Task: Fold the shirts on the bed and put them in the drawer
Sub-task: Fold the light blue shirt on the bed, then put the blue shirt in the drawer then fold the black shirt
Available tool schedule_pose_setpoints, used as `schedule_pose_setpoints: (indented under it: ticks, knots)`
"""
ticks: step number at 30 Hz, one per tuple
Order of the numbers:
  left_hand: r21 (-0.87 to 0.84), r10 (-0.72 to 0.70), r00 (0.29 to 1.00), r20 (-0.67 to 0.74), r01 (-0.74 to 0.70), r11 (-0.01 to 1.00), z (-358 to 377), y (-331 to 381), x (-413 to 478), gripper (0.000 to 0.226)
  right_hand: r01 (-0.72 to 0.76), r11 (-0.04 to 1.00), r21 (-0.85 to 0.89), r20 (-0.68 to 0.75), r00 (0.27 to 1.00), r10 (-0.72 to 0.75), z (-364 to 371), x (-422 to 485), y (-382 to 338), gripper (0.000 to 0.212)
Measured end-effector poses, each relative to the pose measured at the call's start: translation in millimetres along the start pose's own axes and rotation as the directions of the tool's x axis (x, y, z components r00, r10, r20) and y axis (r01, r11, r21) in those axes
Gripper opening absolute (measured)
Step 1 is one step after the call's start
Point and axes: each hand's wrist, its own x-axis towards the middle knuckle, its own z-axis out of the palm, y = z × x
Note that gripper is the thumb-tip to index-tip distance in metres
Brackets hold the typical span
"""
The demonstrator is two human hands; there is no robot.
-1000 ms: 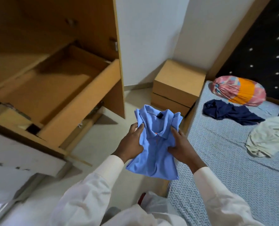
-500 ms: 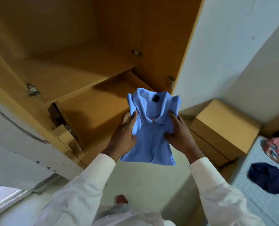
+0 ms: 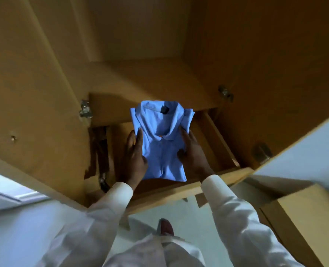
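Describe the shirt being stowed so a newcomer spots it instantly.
Find the wooden wardrobe filling the view, then its pulled-out drawer. Over it, the left hand and right hand hold a folded blue shirt between them. It is the only bright blue thing against brown wood, with a dark label at the collar.

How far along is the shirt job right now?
Done: the blue shirt is folded and the drawer stands open. In hand: the left hand and right hand hold it by its sides over the drawer. Left: set it down and let go. The bed is out of view, so other shirts cannot be judged.
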Motion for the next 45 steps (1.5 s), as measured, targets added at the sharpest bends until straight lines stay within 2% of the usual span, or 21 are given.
schedule_pose_setpoints:
  ticks: [2, 4, 7, 8, 10, 11, 13, 15, 17, 19, 22, 26, 30, 33, 35, 37, 39, 40, 42, 44, 45]
  knots:
    - [0.012, -0.130, 0.991, 0.034, 0.130, 0.991, 12.6, -18.2, -3.5, 0.093, 0.002, 1.000, -0.016, 0.161, 0.987, 0.000, 21.3, 21.3, 11.6, 0.085]
    - [0.046, -0.217, 0.972, 0.095, 0.214, 0.976, 23.9, -36.2, -10.9, 0.089, -0.004, 0.998, 0.062, 0.314, 0.949, -0.016, 40.6, 35.9, 22.7, 0.085]
    - [0.152, -0.372, 0.915, 0.155, 0.350, 0.924, 34.4, -52.0, -15.1, 0.088, -0.087, 0.980, 0.178, 0.424, 0.906, 0.004, 60.0, 49.4, 36.5, 0.070]
    - [0.165, -0.404, 0.901, 0.155, 0.380, 0.910, 37.1, -53.0, -14.5, 0.087, -0.097, 0.973, 0.208, 0.433, 0.901, -0.003, 65.6, 56.4, 42.7, 0.071]
    - [0.136, -0.493, 0.858, 0.142, 0.476, 0.869, 39.7, -54.5, -12.1, 0.080, -0.107, 0.989, 0.105, 0.461, 0.886, 0.047, 75.8, 70.3, 54.5, 0.076]
    - [0.184, -0.537, 0.830, 0.150, 0.511, 0.840, 42.7, -59.0, -10.9, 0.078, -0.089, 0.995, -0.044, 0.491, 0.865, 0.099, 79.5, 76.2, 58.3, 0.079]
    - [0.340, -0.556, 0.805, 0.210, 0.473, 0.813, 43.6, -64.0, -10.8, 0.076, -0.078, 0.956, -0.282, 0.546, 0.807, 0.227, 85.8, 77.8, 63.1, 0.086]
    - [0.407, -0.497, 0.799, 0.338, 0.353, 0.843, 48.3, -67.3, -12.1, 0.070, -0.016, 0.913, -0.407, 0.590, 0.758, 0.276, 92.0, 70.9, 68.0, 0.091]
    - [0.402, -0.477, 0.700, 0.532, 0.288, 0.869, 55.7, -62.7, -14.4, 0.073, 0.038, 0.877, -0.479, 0.605, 0.739, 0.298, 96.9, 61.9, 74.6, 0.100]
    - [0.461, -0.499, 0.614, 0.611, 0.236, 0.855, 61.3, -57.2, -16.0, 0.079, 0.079, 0.842, -0.533, 0.597, 0.741, 0.308, 103.2, 57.0, 82.6, 0.111]
    - [0.567, -0.538, 0.612, 0.580, 0.172, 0.806, 60.5, -53.7, -19.1, 0.072, 0.187, 0.776, -0.602, 0.582, 0.768, 0.267, 112.2, 49.9, 85.2, 0.121]
    - [0.605, -0.578, 0.639, 0.508, 0.213, 0.767, 55.7, -64.3, -27.5, 0.061, 0.210, 0.771, -0.601, 0.578, 0.780, 0.238, 119.2, 48.4, 75.5, 0.121]
    - [0.624, -0.624, 0.565, 0.540, 0.229, 0.747, 55.5, -60.8, -29.5, 0.068, 0.207, 0.747, -0.632, 0.584, 0.761, 0.283, 123.4, 50.2, 68.0, 0.123]
    - [0.625, -0.616, 0.587, 0.526, 0.224, 0.748, 56.4, -60.6, -29.6, 0.067, 0.166, 0.776, -0.608, 0.584, 0.755, 0.296, 121.2, 47.9, 73.6, 0.121]
    - [0.583, -0.611, 0.603, 0.513, 0.278, 0.764, 53.4, -61.3, -29.8, 0.065, 0.130, 0.821, -0.556, 0.575, 0.773, 0.268, 114.1, 46.9, 76.4, 0.117]
    - [0.507, -0.583, 0.665, 0.467, 0.339, 0.792, 48.2, -57.4, -31.6, 0.062, 0.079, 0.876, -0.476, 0.536, 0.816, 0.218, 100.2, 43.7, 75.0, 0.106]
    - [0.343, -0.549, 0.743, 0.383, 0.437, 0.832, 46.8, -50.1, -33.2, 0.057, 0.039, 0.929, -0.369, 0.463, 0.874, 0.147, 79.9, 35.6, 71.0, 0.091]
    - [0.223, -0.531, 0.770, 0.354, 0.481, 0.848, 47.2, -44.1, -33.9, 0.054, 0.027, 0.950, -0.311, 0.413, 0.904, 0.109, 68.9, 30.0, 68.4, 0.082]
    - [0.008, -0.428, 0.847, 0.314, 0.449, 0.894, 47.9, -28.0, -32.2, 0.047, 0.002, 0.975, -0.221, 0.260, 0.964, 0.057, 46.9, 11.7, 64.3, 0.065]
    - [-0.145, -0.256, 0.921, 0.294, 0.308, 0.940, 51.9, -5.2, -36.1, 0.036, -0.032, 0.987, -0.155, 0.056, 0.998, 0.041, 25.9, -24.9, 62.0, 0.052]
    - [-0.191, -0.214, 0.944, 0.252, 0.265, 0.945, 51.9, 5.9, -38.1, 0.031, -0.037, 0.991, -0.125, -0.015, 0.999, 0.036, 18.8, -37.6, 62.0, 0.047]
